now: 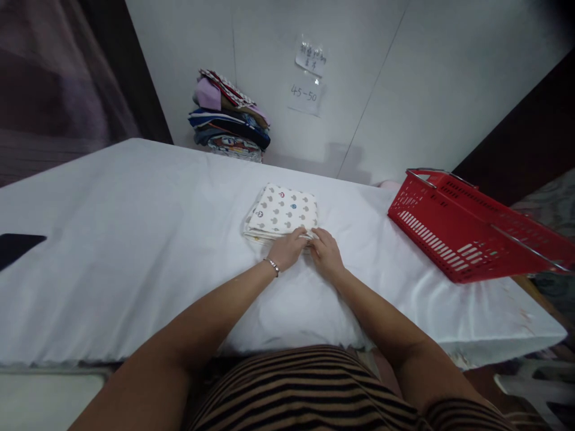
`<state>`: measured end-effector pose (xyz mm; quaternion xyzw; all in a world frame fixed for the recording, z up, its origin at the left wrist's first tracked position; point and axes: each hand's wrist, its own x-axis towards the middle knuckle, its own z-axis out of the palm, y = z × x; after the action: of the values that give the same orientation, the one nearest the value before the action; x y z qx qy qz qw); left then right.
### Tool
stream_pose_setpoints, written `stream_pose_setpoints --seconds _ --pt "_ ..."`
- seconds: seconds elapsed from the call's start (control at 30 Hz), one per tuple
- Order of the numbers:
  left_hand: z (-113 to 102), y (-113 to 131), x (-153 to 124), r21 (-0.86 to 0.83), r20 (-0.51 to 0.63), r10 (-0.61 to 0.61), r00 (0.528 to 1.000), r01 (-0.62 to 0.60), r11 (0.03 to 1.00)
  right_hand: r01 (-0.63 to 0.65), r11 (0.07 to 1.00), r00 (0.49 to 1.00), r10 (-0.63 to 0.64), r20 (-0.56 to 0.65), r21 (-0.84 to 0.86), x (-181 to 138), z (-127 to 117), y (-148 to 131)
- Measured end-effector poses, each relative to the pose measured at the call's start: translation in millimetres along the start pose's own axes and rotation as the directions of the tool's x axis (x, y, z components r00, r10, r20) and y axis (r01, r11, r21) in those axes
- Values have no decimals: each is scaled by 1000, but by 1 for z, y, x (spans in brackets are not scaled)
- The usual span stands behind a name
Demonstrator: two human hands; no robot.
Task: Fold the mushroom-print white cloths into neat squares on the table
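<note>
The head view looks down over a table [135, 251] spread with a white sheet. Near its middle lies a folded cloth [282, 211], a flat, roughly square packet, white with rows of small grey shapes and a few blue and red marks among them. Its layers show as thin stacked edges along the near and left sides, and a pale yellowish edge peeks out at the bottom.

Both hands rest side by side at the cloth's near edge. The left hand [287, 248] lies palm down with its fingers bent onto the near right corner of the cloth, touching it; a thin bracelet [272, 266] circles the wrist. The right hand [327, 250] sits just beside it, knuckles up, fingers curled in toward the same edge, its fingertips meeting the cloth where the left fingers press. Whether either hand pinches the fabric or only presses on it cannot be told.

To the right, well apart from the cloth, a red basket [462, 239] sits tilted on the table's edge. At the far side, against the pale wall, stands a pile of clothes [229, 120] in mixed colours. Two paper notes [308, 78] are stuck on the wall near it. A dark flat thing [18, 246] lies at the table's left edge.
</note>
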<state>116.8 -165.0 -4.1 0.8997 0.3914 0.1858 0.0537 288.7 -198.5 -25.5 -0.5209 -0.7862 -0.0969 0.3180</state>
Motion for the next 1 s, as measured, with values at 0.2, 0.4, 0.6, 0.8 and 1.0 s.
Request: stream_pose_setpoints --seconds 0.2,0.4,0.6,0.8,1.0 --pt "3 4 -3 36 21 -39 999 38 999 -12 996 1000 15 -27 83 1 0 0" --pt "5 12 8 50 64 -71 995 68 996 -48 954 997 65 -51 295 0 4 5" --pt "11 18 12 55 60 -90 994 86 995 -391 770 893 451 5 504 6 7 19" --pt "5 18 11 15 100 -81 992 80 997 -531 686 837 517 182 497 25 25 35" --pt "-5 10 4 -20 117 12 993 -10 1000 -559 680 826 506 247 475 32 40 44"
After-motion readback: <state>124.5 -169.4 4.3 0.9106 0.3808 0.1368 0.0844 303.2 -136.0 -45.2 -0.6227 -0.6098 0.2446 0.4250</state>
